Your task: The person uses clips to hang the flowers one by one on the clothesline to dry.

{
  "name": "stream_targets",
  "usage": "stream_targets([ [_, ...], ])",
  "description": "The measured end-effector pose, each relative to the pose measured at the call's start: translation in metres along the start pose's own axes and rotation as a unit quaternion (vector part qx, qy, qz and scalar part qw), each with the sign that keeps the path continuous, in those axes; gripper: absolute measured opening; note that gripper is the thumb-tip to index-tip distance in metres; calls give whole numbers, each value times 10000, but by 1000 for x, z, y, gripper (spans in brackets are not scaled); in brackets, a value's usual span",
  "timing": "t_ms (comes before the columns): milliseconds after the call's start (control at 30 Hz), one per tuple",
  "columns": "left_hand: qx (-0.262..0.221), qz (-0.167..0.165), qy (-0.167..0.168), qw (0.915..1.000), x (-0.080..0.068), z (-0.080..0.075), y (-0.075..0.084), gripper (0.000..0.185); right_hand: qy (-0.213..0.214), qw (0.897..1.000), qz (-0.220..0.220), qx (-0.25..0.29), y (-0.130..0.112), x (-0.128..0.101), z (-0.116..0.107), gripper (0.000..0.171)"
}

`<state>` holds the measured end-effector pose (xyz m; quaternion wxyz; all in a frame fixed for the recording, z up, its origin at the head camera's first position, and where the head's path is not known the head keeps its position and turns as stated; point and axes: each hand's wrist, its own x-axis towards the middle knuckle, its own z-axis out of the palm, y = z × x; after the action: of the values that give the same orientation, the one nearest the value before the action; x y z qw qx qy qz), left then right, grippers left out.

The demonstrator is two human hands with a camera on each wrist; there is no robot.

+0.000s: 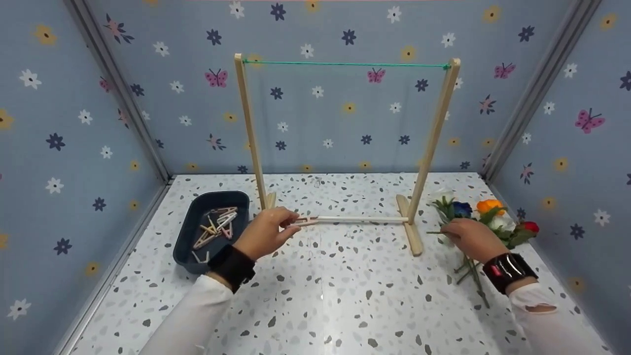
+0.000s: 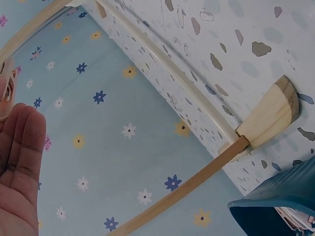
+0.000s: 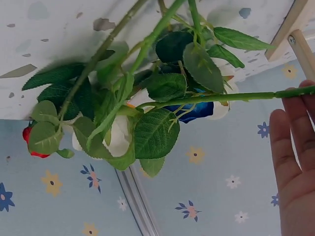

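My left hand (image 1: 266,231) pinches a pale pink clothespin (image 1: 307,221) between thumb and fingers, in front of the rack's left post. In the left wrist view that clothespin (image 2: 8,93) shows only at the left edge. Over on the right, my right hand (image 1: 472,238) holds the green stem (image 3: 236,97) of an artificial rose by its end. Its leaves overlap the other roses, among them a blue rose (image 1: 462,209), an orange rose (image 1: 490,206), a red rose (image 1: 530,227) and white ones. Several loose stems (image 1: 475,278) point toward me below the hand.
A wooden rack (image 1: 428,148) stands mid-table, with a green string (image 1: 345,63) tied between its post tops and a white rod (image 1: 362,220) low down. Left of it, a dark blue bin (image 1: 183,246) contains several clothespins (image 1: 209,231). Flower-patterned panels (image 1: 315,123) enclose the table.
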<state>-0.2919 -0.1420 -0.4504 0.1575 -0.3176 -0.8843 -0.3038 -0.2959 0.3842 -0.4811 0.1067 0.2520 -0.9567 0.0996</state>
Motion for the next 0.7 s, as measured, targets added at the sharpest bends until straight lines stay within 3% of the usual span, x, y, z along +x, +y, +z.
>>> stream_targets([
  [333,-31,-60,31,10000,-1,-1,-1,15,917,9947,-430,-156,-11,12,-5,21],
  [700,50,-55,-13,10000,-2,0,-1,17,1359,9878,-700,-308,-19,17,-10,25],
])
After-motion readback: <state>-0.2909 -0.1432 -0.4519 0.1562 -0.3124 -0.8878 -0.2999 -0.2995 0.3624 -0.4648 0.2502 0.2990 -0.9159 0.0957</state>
